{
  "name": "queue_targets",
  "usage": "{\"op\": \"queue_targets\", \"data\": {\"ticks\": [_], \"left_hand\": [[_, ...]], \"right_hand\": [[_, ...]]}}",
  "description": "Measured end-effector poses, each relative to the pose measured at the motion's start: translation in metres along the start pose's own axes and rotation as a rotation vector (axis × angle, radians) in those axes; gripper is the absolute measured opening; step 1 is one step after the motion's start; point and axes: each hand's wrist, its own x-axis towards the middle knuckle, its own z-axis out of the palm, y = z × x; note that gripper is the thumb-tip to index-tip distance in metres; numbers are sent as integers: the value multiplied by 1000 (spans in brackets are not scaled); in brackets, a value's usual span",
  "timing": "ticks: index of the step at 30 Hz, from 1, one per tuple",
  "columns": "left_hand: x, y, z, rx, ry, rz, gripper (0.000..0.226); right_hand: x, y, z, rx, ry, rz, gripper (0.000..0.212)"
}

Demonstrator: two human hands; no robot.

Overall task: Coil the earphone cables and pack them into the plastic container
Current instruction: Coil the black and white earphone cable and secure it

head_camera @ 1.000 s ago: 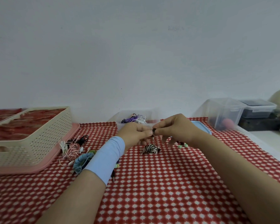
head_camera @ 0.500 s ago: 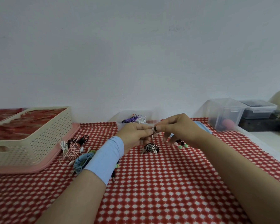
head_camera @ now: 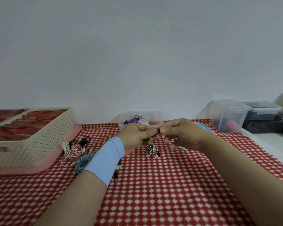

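Pinching from both sides, the left grip [head_camera: 137, 136] and right grip [head_camera: 183, 136] hold the dark end of a black-and-white striped earphone cable bundle [head_camera: 151, 150], which dangles just below them over the red-and-white patterned desk [head_camera: 153, 193]. Lifting it likely keeps the wound coil taut while the tail is tucked. Behind the grips stands the clear plastic container [head_camera: 155, 115], already holding purple and white cables [head_camera: 137, 120]. No writing is legible.

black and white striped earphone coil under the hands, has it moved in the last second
No. The black and white striped earphone coil is as far left of the green earbud as before.
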Motion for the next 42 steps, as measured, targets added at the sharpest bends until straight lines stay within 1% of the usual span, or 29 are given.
{"op": "queue_targets", "data": {"ticks": [4,8,13,15,16,19,23,26,27,29,32,35,37,40,42], "left_hand": [[0,0,3,101,17,27,12],[2,-2,7,172,104,66,11],[1,-3,9,94,76,55,15],[0,-2,8,57,53,52,16],[0,-1,7,39,41,49,16],[-1,2,8,28,12,54,14],[-1,2,8,44,4,57,15],[0,1,5,44,18,48,15],[0,1,4,50,24,44,15],[1,0,4,41,25,29,13],[4,-1,4,-52,38,-10,16],[5,-1,3,-124,44,-64,20],[5,-1,2,-129,48,-89,18],[4,0,0,-116,36,-115,18],[4,1,-1,-110,21,-128,20]], "right_hand": [[-3,-2,0,-51,1,13,10],[-4,-3,1,-92,39,-1,11],[-3,1,1,-103,63,-103,11],[-2,3,2,-82,48,-125,7],[-2,3,2,-62,35,-124,6],[-1,4,0,-9,-7,-83,14],[0,4,-2,-9,-20,-50,11],[1,3,-1,-46,8,-64,21],[0,2,-1,-54,18,-68,19],[0,1,0,-75,45,-90,5],[-1,-1,3,-117,91,-166,9],[-2,-3,4,-195,116,-200,12],[-2,-5,4,-268,139,-198,13],[0,-6,4,-396,194,-202,8],[0,-7,5,-440,227,-222,5]]}}
